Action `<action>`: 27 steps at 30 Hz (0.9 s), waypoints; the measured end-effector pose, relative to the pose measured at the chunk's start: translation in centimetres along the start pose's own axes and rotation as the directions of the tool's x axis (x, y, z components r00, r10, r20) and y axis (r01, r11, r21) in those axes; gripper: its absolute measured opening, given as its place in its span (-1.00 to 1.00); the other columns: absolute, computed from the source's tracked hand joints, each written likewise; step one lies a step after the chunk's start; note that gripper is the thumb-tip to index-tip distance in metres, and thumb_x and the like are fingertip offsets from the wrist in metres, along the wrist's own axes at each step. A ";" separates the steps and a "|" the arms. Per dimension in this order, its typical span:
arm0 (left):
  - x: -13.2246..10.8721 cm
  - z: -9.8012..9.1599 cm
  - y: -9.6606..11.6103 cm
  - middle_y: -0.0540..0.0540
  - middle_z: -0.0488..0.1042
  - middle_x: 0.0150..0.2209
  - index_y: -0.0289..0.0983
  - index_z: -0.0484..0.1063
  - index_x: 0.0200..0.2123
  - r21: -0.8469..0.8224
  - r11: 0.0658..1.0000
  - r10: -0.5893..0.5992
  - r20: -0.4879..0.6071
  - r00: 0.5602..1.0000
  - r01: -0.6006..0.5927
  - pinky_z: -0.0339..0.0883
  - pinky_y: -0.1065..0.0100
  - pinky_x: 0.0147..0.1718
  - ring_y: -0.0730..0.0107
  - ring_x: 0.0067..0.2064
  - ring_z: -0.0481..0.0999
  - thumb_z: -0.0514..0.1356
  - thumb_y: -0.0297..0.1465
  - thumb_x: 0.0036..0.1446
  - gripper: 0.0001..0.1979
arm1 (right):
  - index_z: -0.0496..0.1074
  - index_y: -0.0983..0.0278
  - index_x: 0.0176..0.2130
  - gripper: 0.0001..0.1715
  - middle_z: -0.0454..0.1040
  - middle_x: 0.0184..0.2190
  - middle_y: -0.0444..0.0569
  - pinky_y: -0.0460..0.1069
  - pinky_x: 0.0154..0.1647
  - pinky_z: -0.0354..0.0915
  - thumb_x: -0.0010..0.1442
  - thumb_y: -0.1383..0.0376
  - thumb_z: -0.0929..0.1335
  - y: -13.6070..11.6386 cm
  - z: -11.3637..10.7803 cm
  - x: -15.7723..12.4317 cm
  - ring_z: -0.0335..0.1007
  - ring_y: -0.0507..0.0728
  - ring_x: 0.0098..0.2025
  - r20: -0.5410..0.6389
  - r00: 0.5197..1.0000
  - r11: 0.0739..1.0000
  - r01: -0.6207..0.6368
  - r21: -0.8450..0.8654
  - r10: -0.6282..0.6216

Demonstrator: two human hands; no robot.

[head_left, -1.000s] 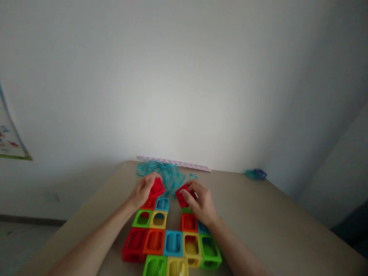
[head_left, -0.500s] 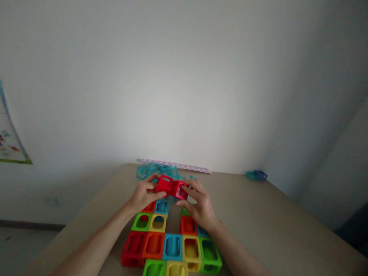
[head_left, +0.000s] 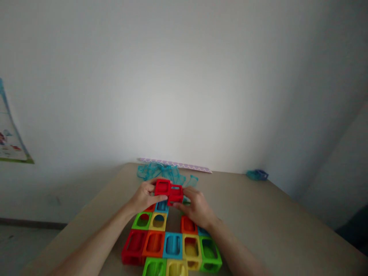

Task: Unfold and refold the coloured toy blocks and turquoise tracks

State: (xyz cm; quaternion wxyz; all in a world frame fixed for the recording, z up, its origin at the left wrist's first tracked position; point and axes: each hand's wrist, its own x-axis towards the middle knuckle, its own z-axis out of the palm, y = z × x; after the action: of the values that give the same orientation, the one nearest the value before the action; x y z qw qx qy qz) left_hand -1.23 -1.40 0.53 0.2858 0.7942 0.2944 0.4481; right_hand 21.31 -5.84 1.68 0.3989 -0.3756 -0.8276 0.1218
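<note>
Two red hollow blocks are held up side by side over the far end of a block layout. My left hand (head_left: 147, 196) grips the left red block (head_left: 162, 187), thumb along its lower edge. Around the right red block (head_left: 175, 194), which sits slightly lower, are the fingers and thumb of my right hand (head_left: 195, 205). The two blocks touch or nearly touch. Below them, red, orange, blue, yellow and green blocks (head_left: 173, 245) lie joined on the table, with a gap between two arms of the layout. My right hand hides part of the right arm.
Translucent teal pieces (head_left: 161, 171) lie behind the hands, near a purple patterned strip (head_left: 175, 165) along the wall. A teal and blue object (head_left: 257, 175) rests at the table's back right. A poster (head_left: 13, 134) hangs on the left wall.
The right red block has turned and moved left, closer against the left one. The left block has tilted to lie more level. My right hand has shifted slightly left and down.
</note>
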 end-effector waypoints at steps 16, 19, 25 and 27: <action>-0.1 0.0 -0.5 -0.11 0.55 -0.24 -0.30 0.61 -0.38 0.015 1.000 0.022 0.073 0.997 -0.023 0.36 0.30 -0.11 0.28 -0.15 0.48 0.35 -0.27 -0.08 -0.77 | 0.45 0.24 -0.28 -0.75 0.50 -0.28 -0.01 -0.04 -0.19 0.26 0.14 0.11 0.40 0.3 -0.1 -0.1 0.38 0.14 -0.18 -0.050 0.997 0.998 0.063 -0.008 -0.064; -0.1 0.0 -0.5 -0.11 0.56 -0.24 -0.30 0.61 -0.36 0.007 1.000 0.007 0.080 0.997 -0.008 0.37 0.31 -0.12 0.29 -0.17 0.49 0.34 -0.27 -0.07 -0.77 | 0.45 0.25 -0.30 -0.73 0.51 -0.25 0.01 -0.02 -0.18 0.26 0.14 0.10 0.39 0.3 -0.1 -0.1 0.38 0.15 -0.18 -0.062 0.994 0.996 0.084 -0.013 -0.085; -0.2 -0.1 -0.5 -0.10 0.55 -0.19 -0.29 0.60 -0.33 -0.006 1.000 -0.007 0.105 0.994 0.008 0.38 0.29 -0.11 0.29 -0.16 0.49 0.34 -0.27 -0.07 -0.76 | 0.46 0.25 -0.28 -0.69 0.51 -0.26 0.01 -0.01 -0.20 0.26 0.16 0.06 0.37 0.2 -0.2 -0.1 0.38 0.15 -0.20 -0.055 0.996 0.997 0.063 -0.036 -0.065; -0.2 -0.1 -0.5 -0.11 0.55 -0.18 -0.29 0.60 -0.33 -0.020 1.000 -0.016 0.106 0.994 0.018 0.39 0.28 -0.11 0.29 -0.17 0.50 0.34 -0.27 -0.07 -0.76 | 0.46 0.25 -0.26 -0.68 0.51 -0.27 0.01 -0.02 -0.21 0.26 0.17 0.05 0.35 0.1 -0.2 -0.1 0.37 0.14 -0.21 -0.052 0.997 0.998 0.052 -0.037 -0.054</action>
State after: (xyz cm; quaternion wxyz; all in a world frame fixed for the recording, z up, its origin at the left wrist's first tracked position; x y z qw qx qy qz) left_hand -1.53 -1.16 0.14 0.3131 0.8113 0.2810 0.4060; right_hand 21.61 -5.85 1.70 0.4168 -0.3638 -0.8285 0.0866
